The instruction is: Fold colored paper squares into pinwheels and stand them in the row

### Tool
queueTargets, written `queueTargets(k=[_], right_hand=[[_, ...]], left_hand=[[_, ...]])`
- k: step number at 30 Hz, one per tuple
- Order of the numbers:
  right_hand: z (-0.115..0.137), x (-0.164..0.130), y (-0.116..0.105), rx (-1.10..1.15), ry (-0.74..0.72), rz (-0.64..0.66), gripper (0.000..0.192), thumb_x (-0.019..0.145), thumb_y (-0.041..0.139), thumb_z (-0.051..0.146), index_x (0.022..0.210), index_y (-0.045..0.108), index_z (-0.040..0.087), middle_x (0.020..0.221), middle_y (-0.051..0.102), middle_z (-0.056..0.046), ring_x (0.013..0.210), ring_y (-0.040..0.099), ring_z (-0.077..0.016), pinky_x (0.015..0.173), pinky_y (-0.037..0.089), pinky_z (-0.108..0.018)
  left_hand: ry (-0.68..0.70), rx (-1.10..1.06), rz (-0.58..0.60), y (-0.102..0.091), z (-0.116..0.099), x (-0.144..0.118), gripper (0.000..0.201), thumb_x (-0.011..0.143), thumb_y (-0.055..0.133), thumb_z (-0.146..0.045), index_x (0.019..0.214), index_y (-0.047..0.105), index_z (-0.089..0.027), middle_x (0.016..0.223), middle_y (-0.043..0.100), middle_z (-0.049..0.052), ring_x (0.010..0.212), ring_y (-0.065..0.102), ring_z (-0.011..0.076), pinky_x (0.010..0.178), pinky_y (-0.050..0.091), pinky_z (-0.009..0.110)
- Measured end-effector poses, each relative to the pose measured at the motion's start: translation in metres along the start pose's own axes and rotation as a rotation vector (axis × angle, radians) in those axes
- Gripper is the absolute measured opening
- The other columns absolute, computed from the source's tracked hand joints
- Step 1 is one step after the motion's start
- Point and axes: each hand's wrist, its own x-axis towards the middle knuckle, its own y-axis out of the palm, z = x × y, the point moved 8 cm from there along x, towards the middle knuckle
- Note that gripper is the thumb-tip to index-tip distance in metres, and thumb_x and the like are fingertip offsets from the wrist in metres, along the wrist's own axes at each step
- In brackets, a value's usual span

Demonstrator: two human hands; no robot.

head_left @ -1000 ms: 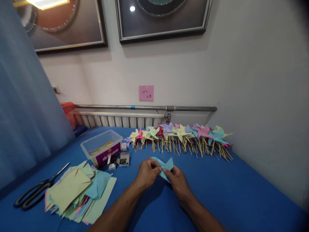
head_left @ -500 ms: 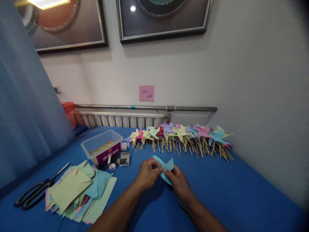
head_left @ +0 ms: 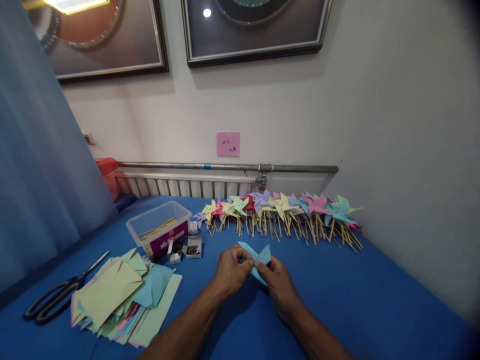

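Note:
Both hands meet over a light blue paper pinwheel [head_left: 263, 255] above the blue-covered table [head_left: 337, 295]. My left hand [head_left: 233, 269] pinches its left side, thumb and forefinger close to the centre. On the other side my right hand [head_left: 278, 280] grips the folded paper, its thumb pressed at the middle. The fingertips hide the pinwheel's centre, so whether a pin is there cannot be made out. Two folded blades stick up between the hands, and one points down. Left of my hands lies a stack of cut pastel paper squares [head_left: 112, 292].
Finished pinwheels on sticks [head_left: 281, 205] line the back, below a pipe [head_left: 300, 169]. A clear plastic box [head_left: 157, 227] holds thin sticks. Small open boxes [head_left: 193, 248] of metal pins stand beside it. Black-handled scissors [head_left: 63, 295] lie at far left, near a blue curtain [head_left: 41, 160].
Almost nothing differs. Both hands keep the light blue pinwheel in the same place, and the view has shifted very slightly.

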Motion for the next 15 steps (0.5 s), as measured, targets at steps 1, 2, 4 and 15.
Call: queueTargets(k=[1,2,4,15], right_hand=[[-0.001,0.000,-0.001,-0.004,0.000,-0.006,0.046,0.068,0.081,0.050,0.098,0.073,0.016,0.077,0.073,-0.005,0.073,0.063,-0.0220,0.066,0.048,-0.030],[-0.001,0.001,-0.002,-0.012,0.000,-0.012,0.047,0.068,0.081,0.050,0.098,0.073,0.016,0.076,0.073,-0.005,0.072,0.063,-0.0221,0.065,0.048,-0.030],[-0.003,0.002,-0.003,-0.042,-0.003,-0.025,0.047,0.068,0.080,0.052,0.096,0.073,0.016,0.073,0.071,-0.004,0.070,0.063,-0.0220,0.064,0.048,-0.030],[-0.008,0.005,-0.010,-0.108,-0.015,-0.093,0.044,0.066,0.078,0.052,0.090,0.073,0.016,0.078,0.074,-0.005,0.069,0.062,-0.0222,0.065,0.048,-0.032]], left_hand=[[-0.003,0.010,0.004,0.000,0.000,0.000,0.008,0.073,0.061,-0.014,0.065,0.064,-0.016,0.076,0.059,-0.001,0.068,0.051,0.0108,0.063,0.038,0.022],[-0.006,0.018,0.008,0.001,0.000,0.000,0.008,0.073,0.061,-0.014,0.066,0.064,-0.015,0.076,0.059,-0.001,0.068,0.051,0.0108,0.063,0.038,0.022],[-0.014,0.025,0.012,0.001,0.000,-0.001,0.008,0.074,0.061,-0.014,0.066,0.064,-0.015,0.076,0.059,-0.001,0.067,0.051,0.0107,0.062,0.038,0.022],[-0.029,0.019,-0.029,0.003,-0.001,-0.003,0.009,0.072,0.060,-0.009,0.070,0.066,-0.015,0.074,0.059,-0.001,0.066,0.051,0.0109,0.062,0.038,0.023]])
